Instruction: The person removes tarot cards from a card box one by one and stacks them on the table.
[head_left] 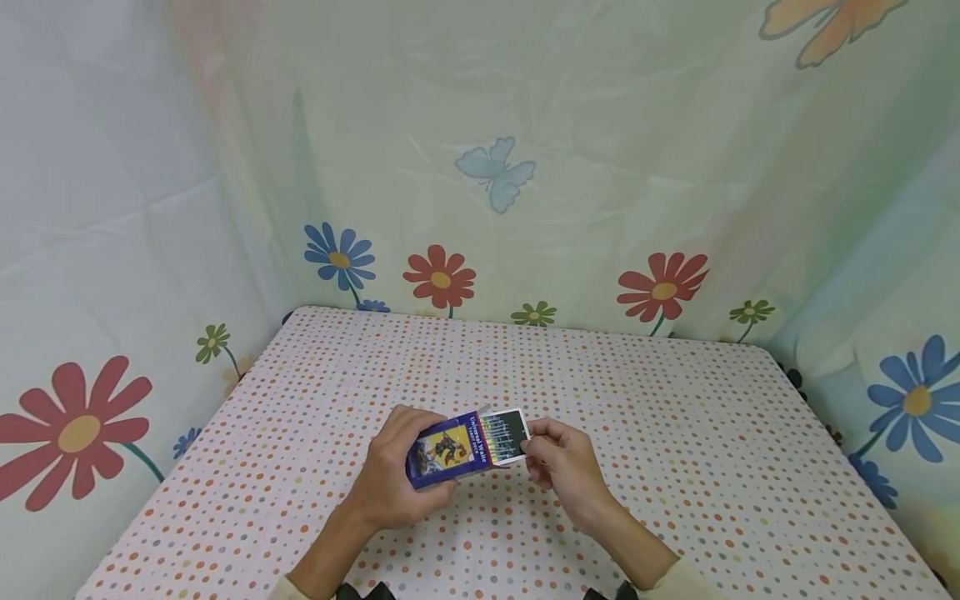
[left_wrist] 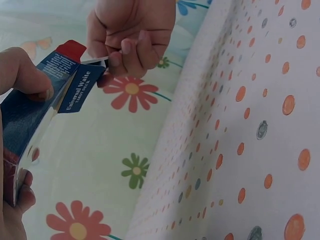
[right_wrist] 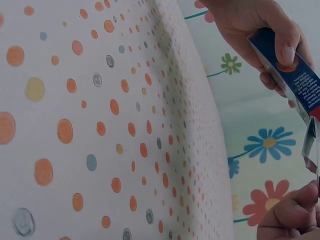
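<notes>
My left hand (head_left: 401, 471) grips a blue tarot card box (head_left: 447, 450), thumb along the near side and fingers over the far side. Yellow artwork and "Universal Waite Tarot Deck" show on the box's face. Out of its right end sticks a stack of cards (head_left: 505, 436), the top one dark with a white border. My right hand (head_left: 566, 467) pinches the outer end of the cards between thumb and forefinger. In the left wrist view, a red flap stands out at the open end of the box (left_wrist: 30, 117). How many cards the box holds is hidden.
Both hands are above a table (head_left: 637, 417) covered with a white, dotted cloth. Behind it and at both sides hang pale curtains (head_left: 570, 208) printed with flowers and butterflies.
</notes>
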